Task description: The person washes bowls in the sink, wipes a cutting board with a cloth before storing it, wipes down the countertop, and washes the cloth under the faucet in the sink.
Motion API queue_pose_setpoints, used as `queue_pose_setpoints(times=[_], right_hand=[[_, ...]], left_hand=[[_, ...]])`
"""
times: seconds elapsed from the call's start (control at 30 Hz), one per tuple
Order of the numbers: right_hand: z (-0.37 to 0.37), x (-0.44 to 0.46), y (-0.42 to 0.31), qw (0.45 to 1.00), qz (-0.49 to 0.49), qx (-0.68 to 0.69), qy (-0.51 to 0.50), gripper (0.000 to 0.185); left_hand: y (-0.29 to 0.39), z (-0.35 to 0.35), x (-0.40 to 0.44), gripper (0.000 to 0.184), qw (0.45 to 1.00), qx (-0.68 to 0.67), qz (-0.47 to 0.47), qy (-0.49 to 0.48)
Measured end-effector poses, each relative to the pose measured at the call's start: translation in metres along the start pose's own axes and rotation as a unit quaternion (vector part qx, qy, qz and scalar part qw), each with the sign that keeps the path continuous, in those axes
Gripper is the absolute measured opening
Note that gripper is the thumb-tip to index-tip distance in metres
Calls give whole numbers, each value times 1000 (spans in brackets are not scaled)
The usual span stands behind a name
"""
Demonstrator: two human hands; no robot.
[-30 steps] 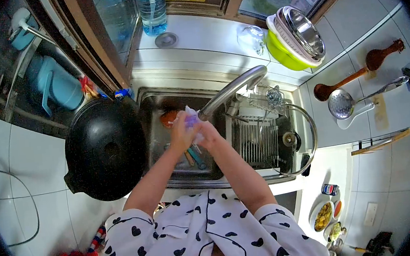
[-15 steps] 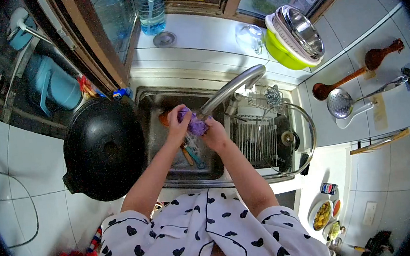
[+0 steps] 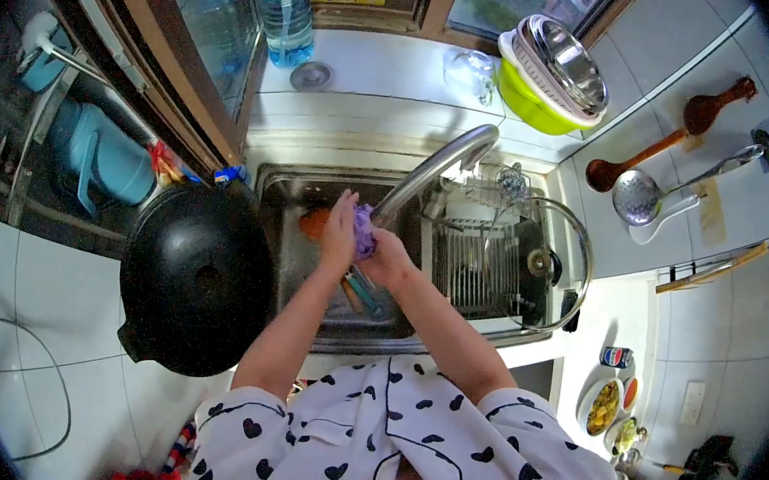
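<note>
Between my two hands, under the faucet (image 3: 438, 170), is a purple scrubber or mesh ball (image 3: 363, 233). My left hand (image 3: 340, 235) presses on its left side with the fingers close together and pointing up. My right hand (image 3: 384, 258) wraps round its lower right side, its fingers partly hidden. Below my hands, a teal-handled tool (image 3: 364, 296) and a wooden-handled one (image 3: 352, 296) lie in the metal sink (image 3: 306, 334). An orange-brown object (image 3: 313, 224) sits in the sink behind my left hand.
A black wok (image 3: 194, 281) stands left of the sink. On the right are a dish rack (image 3: 480, 268) and a glass lid (image 3: 586, 262). Green and steel bowls (image 3: 543, 104) stand on the sill near a water bottle (image 3: 287, 27). Food plates (image 3: 601, 407) and a can (image 3: 615, 357) are lower right.
The purple thing, pale with foam a second ago, shows more purple now. My hands were apart on it half a second ago and are now pressed closer together, with my left fingers straighter.
</note>
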State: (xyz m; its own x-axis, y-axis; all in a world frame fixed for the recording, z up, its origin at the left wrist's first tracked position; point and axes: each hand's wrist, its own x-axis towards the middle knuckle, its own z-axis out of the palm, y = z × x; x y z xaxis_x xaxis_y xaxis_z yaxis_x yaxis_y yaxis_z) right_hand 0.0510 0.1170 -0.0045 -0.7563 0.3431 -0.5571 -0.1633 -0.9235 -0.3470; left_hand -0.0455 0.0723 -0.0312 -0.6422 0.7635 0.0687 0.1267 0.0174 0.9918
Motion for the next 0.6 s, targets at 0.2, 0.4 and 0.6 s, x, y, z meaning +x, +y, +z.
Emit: queue_pose_setpoints(times=[0.2,0.4,0.6], right_hand=[[11,-22,-21,995,45,81,-39,32],[1,5,-15,984,26,93,-147,25],[28,6,-17,992,-60,51,-94,19]], left_hand=[[69,3,-48,57,961,210,178,2],[58,-14,-41,52,917,326,229,23],[72,-5,-18,31,925,280,249,58]])
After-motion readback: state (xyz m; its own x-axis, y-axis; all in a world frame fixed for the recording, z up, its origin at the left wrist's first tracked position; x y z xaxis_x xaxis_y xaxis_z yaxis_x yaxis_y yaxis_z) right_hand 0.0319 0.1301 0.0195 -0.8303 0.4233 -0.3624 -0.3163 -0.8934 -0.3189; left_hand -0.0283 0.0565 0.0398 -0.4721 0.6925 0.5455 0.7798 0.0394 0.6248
